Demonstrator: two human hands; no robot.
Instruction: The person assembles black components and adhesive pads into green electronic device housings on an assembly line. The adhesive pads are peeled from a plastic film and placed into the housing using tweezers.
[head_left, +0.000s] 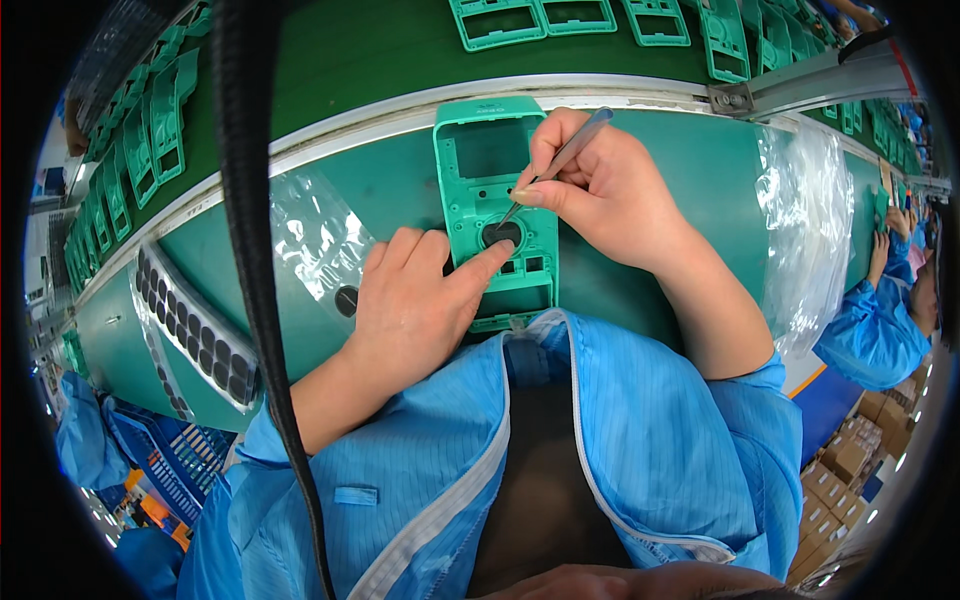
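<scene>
A teal plastic housing [467,215] with a large rectangular window lies on the green work surface in front of me. Set in its round recess is a black disc [497,233]. My right hand [610,190] is closed on a pair of metal tweezers [575,150], whose tips point down at the disc's upper edge. My left hand [415,300] reaches in from the left, index finger stretched onto the disc's lower right edge, the other fingers loosely curled. Another black disc [346,301] lies on clear plastic beside my left hand.
Sheets of black discs [195,330] lie at the left. Clear plastic bags [805,230] rest on the right, another clear bag [315,235] left of the housing. Beyond a metal rail, a dark green belt [370,60] carries several teal housings [655,22]. A co-worker's blue sleeve [875,335] shows far right.
</scene>
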